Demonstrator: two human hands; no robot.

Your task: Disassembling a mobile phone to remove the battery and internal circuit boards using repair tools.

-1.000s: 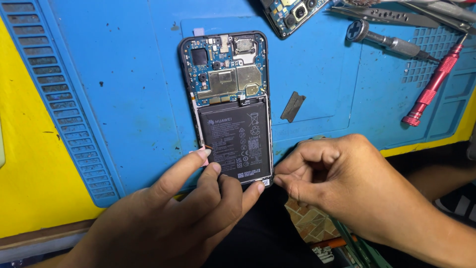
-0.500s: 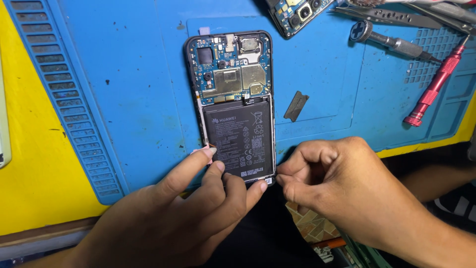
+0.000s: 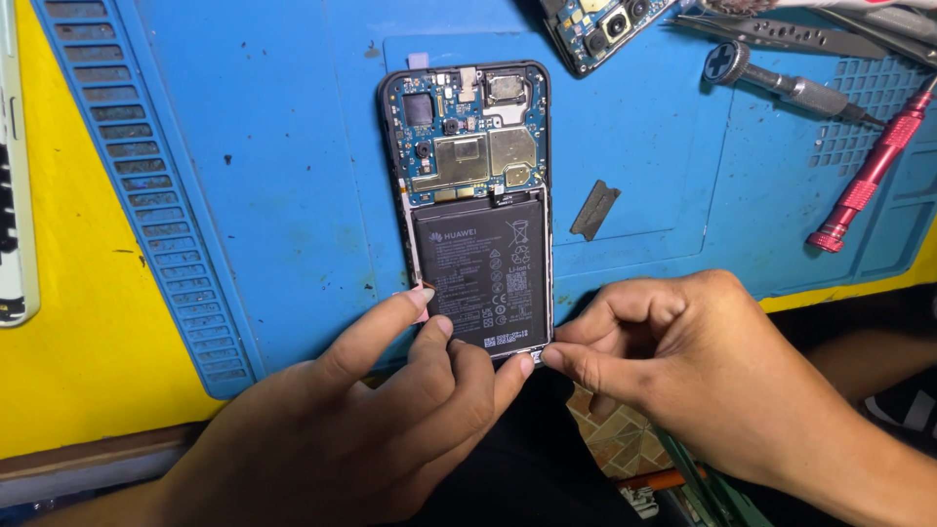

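Note:
An opened smartphone lies back-up on a blue work mat, its black battery and circuit board exposed. My left hand rests at the phone's lower left, fingertips pressing on its bottom edge and left side. From the right, my right hand meets the phone's bottom right corner, thumb and forefinger pinched together there. Whether something thin sits between them I cannot tell. The phone's bottom end is hidden under my fingers.
A small grey blade lies right of the phone. A red screwdriver, a dark screwdriver and tweezers lie at the upper right. Another opened phone part sits at the top. The yellow table borders the mat on the left.
The view has shifted slightly, so the phone sits a little further right in frame. Both hands stay at the phone's bottom edge with almost no movement.

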